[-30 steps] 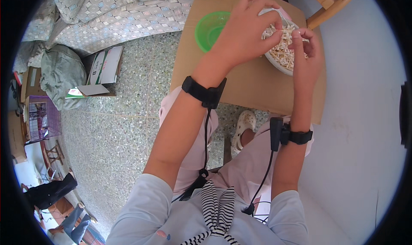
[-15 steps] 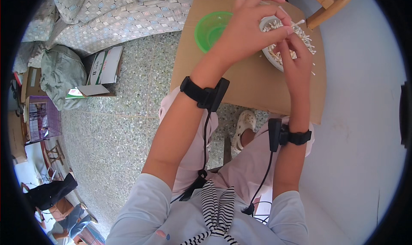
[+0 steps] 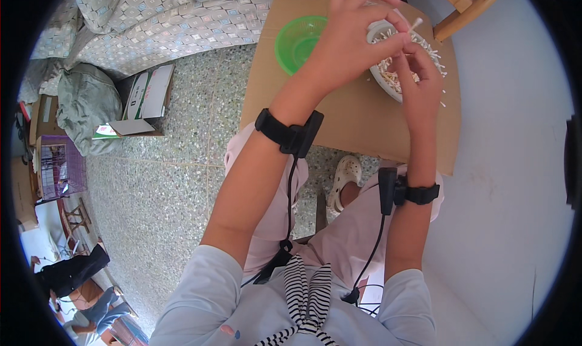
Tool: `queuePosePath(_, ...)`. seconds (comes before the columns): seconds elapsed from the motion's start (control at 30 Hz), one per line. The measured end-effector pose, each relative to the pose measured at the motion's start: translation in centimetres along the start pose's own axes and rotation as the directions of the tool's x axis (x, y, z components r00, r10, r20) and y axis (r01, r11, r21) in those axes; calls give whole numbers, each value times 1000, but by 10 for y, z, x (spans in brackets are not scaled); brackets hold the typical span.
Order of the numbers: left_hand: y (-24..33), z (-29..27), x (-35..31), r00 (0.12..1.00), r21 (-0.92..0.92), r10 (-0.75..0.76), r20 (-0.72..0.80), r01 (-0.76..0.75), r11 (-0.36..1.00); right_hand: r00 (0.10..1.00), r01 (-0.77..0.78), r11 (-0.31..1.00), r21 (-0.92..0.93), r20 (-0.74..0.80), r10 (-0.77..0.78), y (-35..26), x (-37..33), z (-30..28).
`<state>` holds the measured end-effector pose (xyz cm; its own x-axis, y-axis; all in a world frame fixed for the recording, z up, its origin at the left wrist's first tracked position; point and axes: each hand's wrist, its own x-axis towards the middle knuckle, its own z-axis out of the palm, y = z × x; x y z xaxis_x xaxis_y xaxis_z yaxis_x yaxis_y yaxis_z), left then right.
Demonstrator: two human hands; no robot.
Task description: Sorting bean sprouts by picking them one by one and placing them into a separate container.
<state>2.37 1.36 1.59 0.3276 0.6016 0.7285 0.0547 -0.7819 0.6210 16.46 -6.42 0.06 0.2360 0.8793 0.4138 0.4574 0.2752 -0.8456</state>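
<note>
Drawn leftward since a second ago, the right hand (image 3: 420, 82) now meets the left hand (image 3: 357, 33) above the swab bowl (image 3: 384, 87), and one end of a cotton swab (image 3: 416, 24) sticks out past their fingertips. Left of the bowl sits a green plastic basket (image 3: 285, 50), partly covered by the left hand and seemingly within easy reach. That hand arches over the bowl's left side, thumb and forefinger nearly closed on the swab, probably because so thin a stick suits only a fine pinch. From the bowl's near right, the right hand curls thumb and fingers to the same spot; whether it grips the swab, or any loose swabs (image 3: 435, 56) fanning past the bowl's right edge, I cannot tell.

Well left of the bowl are a purple wire cage (image 3: 63, 170), a grey-green sack (image 3: 91, 100) and an opened carton (image 3: 151, 94). Underneath it spreads a cardboard sheet (image 3: 345, 118). A wooden chair (image 3: 467, 17) beyond the bowl and a pale wall (image 3: 509, 140) to its right limit room there.
</note>
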Motion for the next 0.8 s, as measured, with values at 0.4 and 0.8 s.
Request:
queuePosePath(0.4, 0, -17, -1, 999, 125, -40, 3, 39, 991, 988, 11, 971, 240, -150, 26, -2, 5, -6)
queuePosePath(0.8, -2, -17, 1, 999, 51, -37, -2, 37, 998, 974, 50, 970, 239, -228, 6, -10, 4, -11)
